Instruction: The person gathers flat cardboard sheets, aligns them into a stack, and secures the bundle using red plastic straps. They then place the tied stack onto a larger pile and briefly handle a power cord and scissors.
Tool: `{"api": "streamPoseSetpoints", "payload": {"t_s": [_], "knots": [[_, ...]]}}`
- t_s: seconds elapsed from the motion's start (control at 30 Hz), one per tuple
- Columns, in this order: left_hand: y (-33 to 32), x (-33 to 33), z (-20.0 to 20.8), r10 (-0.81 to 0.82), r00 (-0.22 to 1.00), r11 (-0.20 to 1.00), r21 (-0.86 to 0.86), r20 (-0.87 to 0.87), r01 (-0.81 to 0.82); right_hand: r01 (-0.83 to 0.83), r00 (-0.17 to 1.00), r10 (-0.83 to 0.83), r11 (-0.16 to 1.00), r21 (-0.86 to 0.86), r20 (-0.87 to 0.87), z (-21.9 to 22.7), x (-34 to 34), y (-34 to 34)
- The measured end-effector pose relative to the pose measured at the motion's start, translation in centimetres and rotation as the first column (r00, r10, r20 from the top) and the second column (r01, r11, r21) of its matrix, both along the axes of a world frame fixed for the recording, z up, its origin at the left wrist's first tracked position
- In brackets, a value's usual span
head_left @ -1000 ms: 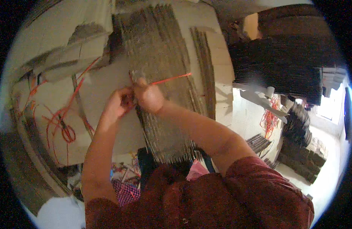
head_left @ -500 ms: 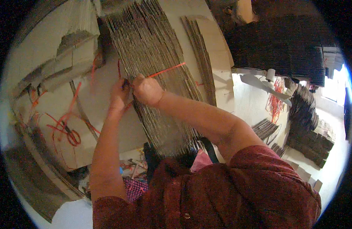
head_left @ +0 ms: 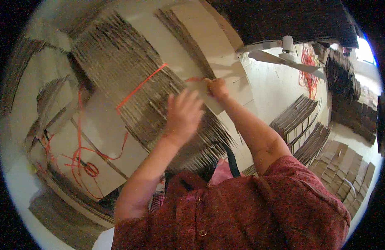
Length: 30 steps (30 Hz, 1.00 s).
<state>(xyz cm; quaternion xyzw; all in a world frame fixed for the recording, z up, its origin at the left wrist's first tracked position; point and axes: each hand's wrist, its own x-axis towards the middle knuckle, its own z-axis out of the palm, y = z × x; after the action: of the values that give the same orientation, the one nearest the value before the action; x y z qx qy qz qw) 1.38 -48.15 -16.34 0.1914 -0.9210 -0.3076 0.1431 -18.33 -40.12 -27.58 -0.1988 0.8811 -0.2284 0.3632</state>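
Note:
A long stack of flattened brown cardboard sheets (head_left: 117,54) lies slantwise before me, edges up. A red plastic strap (head_left: 140,87) runs across it. My left hand (head_left: 185,114) is over the stack's right side, fingers spread and slightly blurred, with nothing in it. Farther right, my right hand (head_left: 218,89) is closed at the near end of a thinner cardboard bundle (head_left: 186,39). A short red strap (head_left: 194,79) leads into its fingers; the fingertips are partly hidden.
Loose red straps (head_left: 90,168) lie coiled on the pale surface at left. A white fan (head_left: 287,54) stands at right, with hanging red straps (head_left: 309,75) behind it. More cardboard stacks (head_left: 294,116) lie at lower right, and a dark pile (head_left: 284,21) rises at the back.
Both hands have left the strap at the big stack's left edge and moved right. The left has opened; the right has closed near the thin bundle. The view has shifted.

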Motion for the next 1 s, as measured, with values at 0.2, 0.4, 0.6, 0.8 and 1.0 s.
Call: {"api": "streamPoseSetpoints", "payload": {"t_s": [0.2,0.4,0.6,0.8,1.0], "knots": [[2.5,-2.2,-5.5,-0.125,0.986,0.983,-0.118,0.107,0.137,0.020,0.996,-0.012,0.996,0.086,-0.088,-8.6,1.5,-3.1],[2.3,-0.4,-4.7,-0.172,0.965,0.979,-0.073,0.197,0.190,0.734,0.625,-0.675,0.679,-0.003,0.392,-13.5,4.3,-3.5],[2.7,-0.4,-4.5,-0.187,0.963,0.978,-0.059,0.192,0.202,0.565,0.752,-0.603,0.798,0.210,0.267,-14.6,4.5,-3.5],[2.6,0.0,-4.4,-0.137,0.973,0.988,-0.047,0.186,0.148,-0.204,0.955,0.283,0.844,0.497,-0.087,-9.0,6.2,-1.8],[2.5,-0.5,-4.1,-0.123,0.982,0.992,-0.025,0.145,0.128,-0.164,0.983,0.185,0.845,0.509,0.009,-11.2,6.9,1.5]]}}
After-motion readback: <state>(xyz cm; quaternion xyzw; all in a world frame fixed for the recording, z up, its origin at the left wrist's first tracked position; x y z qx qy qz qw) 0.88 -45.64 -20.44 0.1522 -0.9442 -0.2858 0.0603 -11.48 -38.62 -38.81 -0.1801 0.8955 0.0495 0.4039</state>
